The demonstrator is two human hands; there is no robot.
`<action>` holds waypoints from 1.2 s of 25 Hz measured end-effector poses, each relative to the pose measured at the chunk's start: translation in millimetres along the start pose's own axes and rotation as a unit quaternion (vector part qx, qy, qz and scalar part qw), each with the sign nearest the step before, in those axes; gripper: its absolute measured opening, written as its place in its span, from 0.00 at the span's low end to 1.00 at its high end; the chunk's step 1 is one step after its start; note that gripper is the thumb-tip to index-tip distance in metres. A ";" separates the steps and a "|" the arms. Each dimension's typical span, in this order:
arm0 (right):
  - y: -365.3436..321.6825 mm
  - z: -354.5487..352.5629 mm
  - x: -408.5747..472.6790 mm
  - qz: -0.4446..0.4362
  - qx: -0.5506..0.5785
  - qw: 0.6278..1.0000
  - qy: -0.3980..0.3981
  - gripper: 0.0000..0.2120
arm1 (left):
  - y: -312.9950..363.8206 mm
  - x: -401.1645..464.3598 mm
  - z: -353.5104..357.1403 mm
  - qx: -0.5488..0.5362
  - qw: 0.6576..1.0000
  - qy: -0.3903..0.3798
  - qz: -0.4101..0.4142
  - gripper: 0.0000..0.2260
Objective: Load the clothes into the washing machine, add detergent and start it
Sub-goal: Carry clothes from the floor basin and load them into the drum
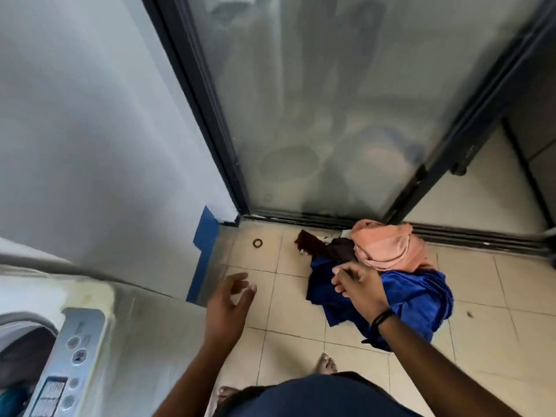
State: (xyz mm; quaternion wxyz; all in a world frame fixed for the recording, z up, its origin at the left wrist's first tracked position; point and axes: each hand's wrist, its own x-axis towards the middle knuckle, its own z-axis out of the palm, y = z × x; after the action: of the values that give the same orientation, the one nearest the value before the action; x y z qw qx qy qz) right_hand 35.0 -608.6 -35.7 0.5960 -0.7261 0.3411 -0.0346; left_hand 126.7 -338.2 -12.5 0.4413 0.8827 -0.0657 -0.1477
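Beige tile floor (346, 341) under me, dark grout. Pale wall (90, 130) at 10 o'clock w/ blue tape (206, 236) at base. Frosted glass door (316, 100) at 12, dark frame, daylight thru it.

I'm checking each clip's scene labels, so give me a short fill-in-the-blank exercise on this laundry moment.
1. The pile of clothes lies on the tiled ____.
2. The topmost garment in the pile is ____ in colour.
3. The right hand reaches over the ____ garment while the left hand hovers empty.
4. The washing machine stands at the person's ____ side.

Missing words: floor; orange; blue; left
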 end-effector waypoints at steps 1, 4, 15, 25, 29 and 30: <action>9.5 -17.6 0.9 0.014 0.009 1.000 0.015 0.08 | 9.6 4.6 20.1 0.002 1.000 -0.022 0.002 0.11; 30.1 -63.0 3.1 0.046 0.041 0.996 0.065 0.08 | 37.1 20.2 67.3 0.022 0.997 -0.075 0.002 0.13; 55.8 -135.3 26.5 0.111 0.062 0.974 0.186 0.09 | 102.2 104.8 159.3 0.001 0.976 -0.217 -0.003 0.10; 86.0 -150.1 64.3 0.225 0.030 0.957 0.181 0.06 | 101.4 158.0 283.7 0.122 0.911 -0.393 -0.005 0.11; 126.8 -145.5 93.2 0.264 -0.003 0.955 0.134 0.07 | 80.4 168.2 325.1 0.193 0.875 -0.443 -0.037 0.13; 139.4 -143.8 99.7 0.272 -0.019 0.955 0.112 0.06 | 74.5 169.8 333.8 0.204 0.869 -0.447 -0.050 0.14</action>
State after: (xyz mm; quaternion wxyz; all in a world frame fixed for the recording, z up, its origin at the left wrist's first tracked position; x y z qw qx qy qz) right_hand -17.7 -791.1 -153.9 0.5272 -0.6081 0.5911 0.0541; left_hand 182.3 -678.5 -176.6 0.1664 0.7947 -0.2409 -0.5317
